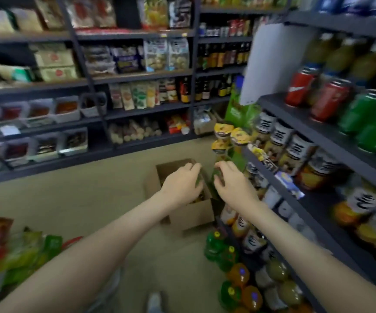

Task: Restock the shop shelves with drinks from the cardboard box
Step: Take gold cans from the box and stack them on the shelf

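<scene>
With a green bottle (218, 177) clasped in the curled right hand (231, 185) and a second bottle (198, 181) seemingly gripped by the left hand (181, 185) over the floor box (191, 214), both should be lifted straight, then stood on the shelf (318, 206).

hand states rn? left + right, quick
Left hand: grips a green bottle over the cardboard box.
Right hand: grips a second green bottle.
</scene>
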